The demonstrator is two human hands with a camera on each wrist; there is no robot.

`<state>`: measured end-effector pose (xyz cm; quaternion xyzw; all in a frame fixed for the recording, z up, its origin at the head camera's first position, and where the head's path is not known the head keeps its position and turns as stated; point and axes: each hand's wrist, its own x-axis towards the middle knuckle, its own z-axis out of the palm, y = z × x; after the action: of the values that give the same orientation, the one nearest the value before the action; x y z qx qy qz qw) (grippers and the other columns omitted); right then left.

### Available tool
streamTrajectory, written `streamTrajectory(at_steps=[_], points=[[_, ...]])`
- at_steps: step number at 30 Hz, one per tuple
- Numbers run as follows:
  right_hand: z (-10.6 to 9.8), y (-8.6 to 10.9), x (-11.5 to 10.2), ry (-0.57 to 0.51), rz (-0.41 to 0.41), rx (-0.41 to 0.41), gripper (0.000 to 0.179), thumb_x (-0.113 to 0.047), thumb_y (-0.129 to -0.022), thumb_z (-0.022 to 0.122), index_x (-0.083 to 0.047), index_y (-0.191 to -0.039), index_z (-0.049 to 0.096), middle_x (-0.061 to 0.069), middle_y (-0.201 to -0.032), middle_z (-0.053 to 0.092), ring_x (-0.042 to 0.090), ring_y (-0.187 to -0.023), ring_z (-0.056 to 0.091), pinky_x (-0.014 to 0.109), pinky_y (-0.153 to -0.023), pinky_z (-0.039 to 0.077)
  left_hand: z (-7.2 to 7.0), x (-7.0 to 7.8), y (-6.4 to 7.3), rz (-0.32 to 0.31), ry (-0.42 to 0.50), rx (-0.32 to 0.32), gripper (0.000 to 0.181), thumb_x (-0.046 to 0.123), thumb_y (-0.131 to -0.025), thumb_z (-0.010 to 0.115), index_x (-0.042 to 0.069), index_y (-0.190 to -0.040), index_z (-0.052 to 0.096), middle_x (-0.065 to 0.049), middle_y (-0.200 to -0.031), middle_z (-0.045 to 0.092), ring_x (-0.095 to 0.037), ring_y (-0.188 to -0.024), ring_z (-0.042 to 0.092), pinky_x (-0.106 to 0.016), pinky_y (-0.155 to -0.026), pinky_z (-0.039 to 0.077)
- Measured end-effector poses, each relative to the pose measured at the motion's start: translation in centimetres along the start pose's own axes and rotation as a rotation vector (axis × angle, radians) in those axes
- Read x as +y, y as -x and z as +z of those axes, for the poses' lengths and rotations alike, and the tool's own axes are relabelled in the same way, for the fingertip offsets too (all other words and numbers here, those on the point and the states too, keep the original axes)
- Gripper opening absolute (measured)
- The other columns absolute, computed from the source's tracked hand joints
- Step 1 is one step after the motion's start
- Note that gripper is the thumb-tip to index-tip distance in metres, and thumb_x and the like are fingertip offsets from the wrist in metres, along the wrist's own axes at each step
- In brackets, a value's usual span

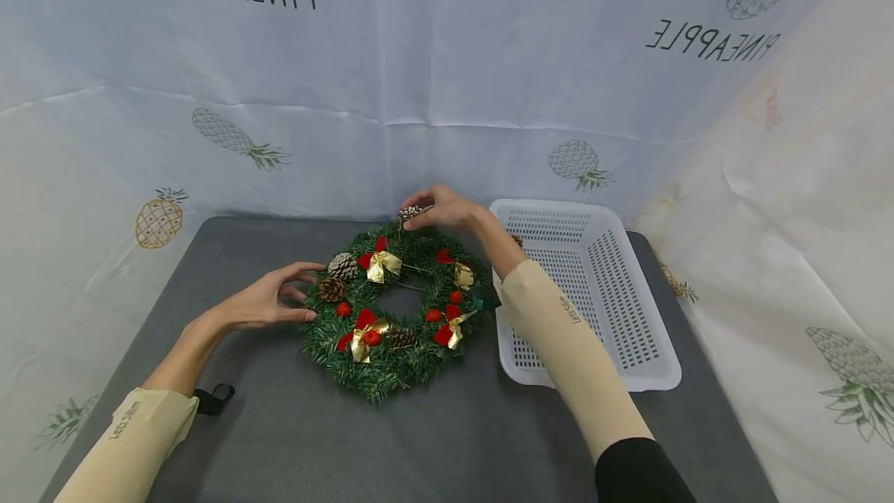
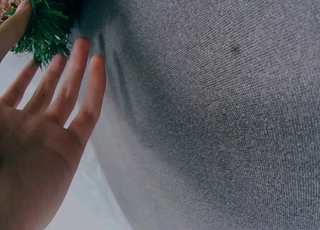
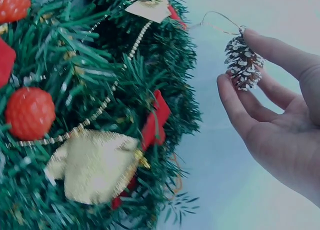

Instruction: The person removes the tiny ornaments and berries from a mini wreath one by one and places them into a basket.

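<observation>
The frosted pine cone sits at the far edge of the wreath, in our right hand, which pinches it with the thumb at its top end and the fingertips below. A thin gold loop runs from that top end toward the foliage; we cannot tell whether it has caught on a twig.

To handle the cone well, we would keep the pinch light, since hard pressure could crush its scales, and shift the thumb a little so that the loop stays open and free. Leading with the loop, not the cone's body, should make it easier to slip over a firm sprig. The bead chain is one snag to steer clear of, and the gold bow could be knocked askew by a dragging wrist.

Our left hand is spread, its fingertips at the wreath's left edge beside two other cones. A gentle steadying touch there would probably stop the ring sliding on the grey worktop. The white basket stands just right of the wreath, under our right forearm, so we would lift that elbow clear.
</observation>
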<state>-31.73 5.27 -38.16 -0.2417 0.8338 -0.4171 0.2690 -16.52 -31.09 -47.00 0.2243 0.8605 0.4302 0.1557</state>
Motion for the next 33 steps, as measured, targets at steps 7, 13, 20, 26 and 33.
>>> streamTrajectory(at_steps=[7,13,20,26,33], points=[[-1.2,1.0,0.0,-0.025,-0.016,0.0,0.051,-0.013,-0.101,0.077,0.0,-0.149,0.062,0.018,-0.158,0.059,0.035,-0.147,0.054,0.048,-0.123,0.048,0.0,0.0,0.1,0.006,0.002,-0.002,0.08,0.015,-0.098,0.083,0.003,-0.164,0.04,-0.036,-0.154,0.051,-0.04,-0.118,0.072,-0.049,-0.092,0.065],[-2.2,2.1,0.0,-0.064,-0.021,0.002,0.054,-0.013,-0.102,0.075,0.001,-0.152,0.059,0.018,-0.157,0.059,0.035,-0.144,0.058,0.049,-0.121,0.051,0.1,0.0,0.1,-0.004,0.001,-0.001,0.08,0.017,-0.098,0.083,0.004,-0.164,0.04,-0.036,-0.154,0.052,-0.039,-0.117,0.073,-0.046,-0.091,0.065],[-3.3,3.2,0.5,-0.099,-0.032,0.016,0.053,-0.016,-0.103,0.076,-0.005,-0.152,0.061,0.016,-0.159,0.058,0.034,-0.146,0.057,0.055,-0.123,0.048,0.1,0.0,0.1,-0.006,0.005,0.001,0.08,0.015,-0.098,0.082,0.004,-0.165,0.039,-0.037,-0.154,0.051,-0.04,-0.117,0.072,-0.044,-0.09,0.066],[-4.0,3.9,1.1,-0.088,-0.046,0.028,0.052,-0.019,-0.103,0.076,-0.007,-0.152,0.062,0.015,-0.159,0.059,0.033,-0.152,0.052,0.055,-0.123,0.048,0.2,0.0,0.1,-0.014,0.011,0.001,0.081,0.015,-0.098,0.082,0.004,-0.165,0.038,-0.037,-0.154,0.05,-0.04,-0.118,0.072,-0.042,-0.088,0.067],[-4.7,4.9,1.6,-0.081,-0.061,0.039,0.056,-0.019,-0.104,0.074,-0.003,-0.154,0.058,0.016,-0.158,0.059,0.034,-0.152,0.052,0.054,-0.124,0.046,0.1,0.2,0.1,-0.015,0.012,0.002,0.079,0.013,-0.099,0.081,0.005,-0.165,0.039,-0.037,-0.155,0.05,-0.04,-0.118,0.072,-0.044,-0.09,0.066]])
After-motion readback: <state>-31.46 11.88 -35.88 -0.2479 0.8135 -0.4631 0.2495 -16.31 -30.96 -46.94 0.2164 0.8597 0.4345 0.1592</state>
